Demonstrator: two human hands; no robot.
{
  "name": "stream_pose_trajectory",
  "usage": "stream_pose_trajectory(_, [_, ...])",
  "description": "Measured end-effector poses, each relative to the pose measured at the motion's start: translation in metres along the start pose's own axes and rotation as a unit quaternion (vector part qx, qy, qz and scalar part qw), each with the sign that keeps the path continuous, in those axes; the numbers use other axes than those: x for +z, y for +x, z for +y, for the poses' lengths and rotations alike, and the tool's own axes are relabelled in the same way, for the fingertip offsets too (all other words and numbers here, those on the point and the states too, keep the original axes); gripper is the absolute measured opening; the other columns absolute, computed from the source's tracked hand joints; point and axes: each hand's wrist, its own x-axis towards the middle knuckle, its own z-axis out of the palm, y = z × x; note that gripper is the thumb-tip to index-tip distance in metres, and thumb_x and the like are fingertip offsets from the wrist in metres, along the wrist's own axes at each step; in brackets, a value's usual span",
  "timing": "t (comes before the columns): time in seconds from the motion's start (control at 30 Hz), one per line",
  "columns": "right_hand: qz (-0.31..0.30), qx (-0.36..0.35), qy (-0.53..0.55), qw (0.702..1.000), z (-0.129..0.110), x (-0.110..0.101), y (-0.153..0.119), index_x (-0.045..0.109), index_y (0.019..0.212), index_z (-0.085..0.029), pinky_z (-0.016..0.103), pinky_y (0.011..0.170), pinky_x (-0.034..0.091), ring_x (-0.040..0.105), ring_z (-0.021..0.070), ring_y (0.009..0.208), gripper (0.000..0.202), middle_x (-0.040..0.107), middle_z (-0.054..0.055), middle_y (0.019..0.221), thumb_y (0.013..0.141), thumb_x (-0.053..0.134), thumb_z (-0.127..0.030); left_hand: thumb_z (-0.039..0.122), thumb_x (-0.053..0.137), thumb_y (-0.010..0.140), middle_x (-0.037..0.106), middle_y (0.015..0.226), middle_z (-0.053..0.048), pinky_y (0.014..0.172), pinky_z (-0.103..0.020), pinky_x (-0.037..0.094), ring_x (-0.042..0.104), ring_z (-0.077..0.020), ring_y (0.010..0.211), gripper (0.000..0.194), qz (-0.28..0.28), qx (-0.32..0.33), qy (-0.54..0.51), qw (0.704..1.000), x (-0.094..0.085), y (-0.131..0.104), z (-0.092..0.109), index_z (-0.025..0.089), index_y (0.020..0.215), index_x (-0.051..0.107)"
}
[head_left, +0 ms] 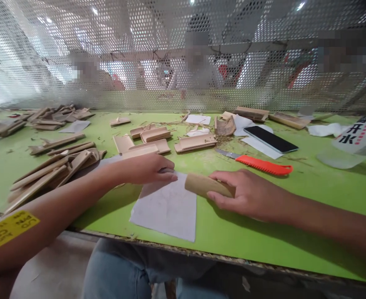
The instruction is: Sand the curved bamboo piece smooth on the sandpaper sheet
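Observation:
My right hand (pixel 242 191) is closed around a curved, tan wooden piece (pixel 201 185), with thumb and fingers on its two long sides. The far end of that piece points left, over the edge of a white paper sheet (pixel 167 209). At the sheet's upper left corner lies my left hand (pixel 152 168), palm down, its fingertips touching the paper; whether it pinches the corner is hard to make out. Just beyond my right hand is an orange-handled knife (pixel 264 165) with its blade pointing left.
Curved wooden pieces (pixel 195 142) lie past my hands, with a larger pile (pixel 55 170) beside my left forearm. A black phone (pixel 270 139) and a clear bottle (pixel 347 145) stand at the right. Behind the green table (pixel 248 249) rises a perforated screen (pixel 145 74), with people beyond it.

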Motion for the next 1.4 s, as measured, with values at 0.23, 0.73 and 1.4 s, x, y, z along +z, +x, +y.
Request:
stream_pose_trajectory(0.23, [-0.003, -0.014, -0.017, 1.000, 0.005, 0.002, 0.003, 0.069, 0.097, -0.021, 0.030, 0.054, 0.030, 0.056, 0.0172, 0.060, 0.023, 0.068, 0.000, 0.071, 0.092, 0.057, -0.041, 0.053, 0.044, 0.102, 0.054, 0.066, 0.001, 0.055, -0.030, 0.027, 0.046, -0.0133, 0.059, 0.042, 0.002, -0.003, 0.012, 1.000, 0.001, 0.001, -0.002, 0.021, 0.075, 0.052])
stream_pose_trajectory(0.73, [-0.018, -0.011, -0.020, 1.000, 0.003, -0.001, -0.001, 0.067, 0.095, -0.020, 0.030, 0.053, 0.031, 0.055, 0.0169, 0.059, 0.024, 0.066, 0.000, 0.070, 0.092, 0.056, -0.041, 0.051, 0.046, 0.101, 0.055, 0.067, 0.002, 0.056, -0.029, 0.029, 0.047, -0.0127, 0.060, 0.041, -0.007, 0.003, -0.004, 1.000, -0.002, 0.002, 0.003, 0.020, 0.075, 0.053])
stream_pose_trajectory(1.4, [0.001, -0.020, -0.011, 1.000, 0.008, 0.001, -0.001, 0.068, 0.099, -0.021, 0.030, 0.054, 0.031, 0.055, 0.0159, 0.060, 0.023, 0.067, -0.001, 0.072, 0.092, 0.058, -0.040, 0.051, 0.045, 0.101, 0.052, 0.065, 0.002, 0.055, -0.029, 0.028, 0.045, -0.0123, 0.058, 0.041, -0.006, -0.007, 0.002, 1.000, -0.002, 0.003, 0.003, 0.020, 0.074, 0.051])
